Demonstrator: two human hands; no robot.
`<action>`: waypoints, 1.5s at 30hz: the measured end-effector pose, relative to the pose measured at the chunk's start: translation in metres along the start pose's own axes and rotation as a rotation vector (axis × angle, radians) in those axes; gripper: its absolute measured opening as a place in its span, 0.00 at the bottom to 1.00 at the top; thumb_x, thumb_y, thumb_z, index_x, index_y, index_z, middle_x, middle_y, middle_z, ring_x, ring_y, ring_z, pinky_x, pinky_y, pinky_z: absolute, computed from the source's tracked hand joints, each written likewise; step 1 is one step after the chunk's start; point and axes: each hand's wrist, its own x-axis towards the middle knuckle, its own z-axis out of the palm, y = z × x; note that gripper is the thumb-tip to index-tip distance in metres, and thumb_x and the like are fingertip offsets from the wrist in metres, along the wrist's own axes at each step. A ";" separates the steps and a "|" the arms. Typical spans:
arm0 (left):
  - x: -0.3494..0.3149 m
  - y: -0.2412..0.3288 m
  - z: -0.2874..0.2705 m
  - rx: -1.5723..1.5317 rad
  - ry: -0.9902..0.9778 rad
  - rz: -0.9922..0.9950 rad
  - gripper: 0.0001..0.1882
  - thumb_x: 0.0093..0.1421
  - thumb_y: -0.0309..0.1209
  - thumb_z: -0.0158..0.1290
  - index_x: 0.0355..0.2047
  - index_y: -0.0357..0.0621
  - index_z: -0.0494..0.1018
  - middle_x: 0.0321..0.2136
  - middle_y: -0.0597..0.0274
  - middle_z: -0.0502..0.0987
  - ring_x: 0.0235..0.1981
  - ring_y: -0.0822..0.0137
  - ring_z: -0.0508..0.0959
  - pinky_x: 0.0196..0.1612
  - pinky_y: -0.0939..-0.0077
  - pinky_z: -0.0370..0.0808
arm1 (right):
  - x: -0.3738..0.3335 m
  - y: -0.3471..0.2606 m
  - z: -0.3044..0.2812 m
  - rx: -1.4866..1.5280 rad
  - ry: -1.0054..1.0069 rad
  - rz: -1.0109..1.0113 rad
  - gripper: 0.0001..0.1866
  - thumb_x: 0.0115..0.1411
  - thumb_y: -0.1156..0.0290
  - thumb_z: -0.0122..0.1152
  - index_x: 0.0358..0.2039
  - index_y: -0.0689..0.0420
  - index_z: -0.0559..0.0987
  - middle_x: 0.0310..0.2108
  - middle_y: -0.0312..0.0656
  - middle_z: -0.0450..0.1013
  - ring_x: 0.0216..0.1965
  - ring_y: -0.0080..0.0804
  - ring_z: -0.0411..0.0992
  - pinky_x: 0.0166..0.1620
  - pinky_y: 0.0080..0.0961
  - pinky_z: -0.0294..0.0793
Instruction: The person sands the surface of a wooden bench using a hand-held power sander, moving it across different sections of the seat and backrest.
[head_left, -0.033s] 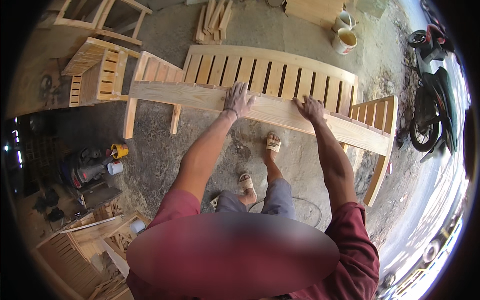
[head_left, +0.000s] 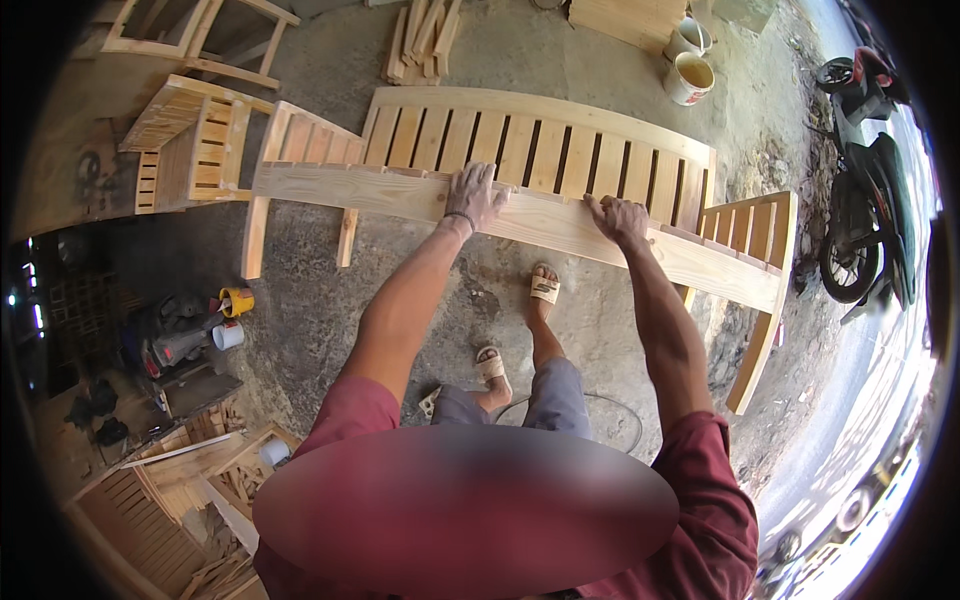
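Observation:
A long unpainted wooden bench with a slatted back and slatted ends stretches across in front of me. My left hand lies over the top edge of its long near board, left of the middle, fingers bent over the far side. Farther right, my right hand is curled over the same edge, its thumb side toward the left hand. Both hands grip the board, and the fingertips behind it are partly hidden. The bench's legs show beneath both ends.
Other wooden furniture stands at the left, beside the bench's end. Beyond the bench are stacked wood strips and two buckets. A motorbike is parked at the right. A thin cable loops on the floor near my feet.
My right hand's fingers look slightly more curled over the board. The left hand keeps its place, and the bench has barely shifted in view.

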 end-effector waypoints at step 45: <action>-0.206 0.008 0.002 -0.190 0.446 0.129 0.10 0.59 0.33 0.54 0.35 0.39 0.77 0.33 0.54 0.78 0.38 0.54 0.77 0.52 0.58 0.67 | -0.221 -0.049 0.102 -0.061 0.778 -0.229 0.25 0.57 0.43 0.63 0.31 0.57 0.81 0.30 0.42 0.79 0.36 0.41 0.76 0.46 0.38 0.71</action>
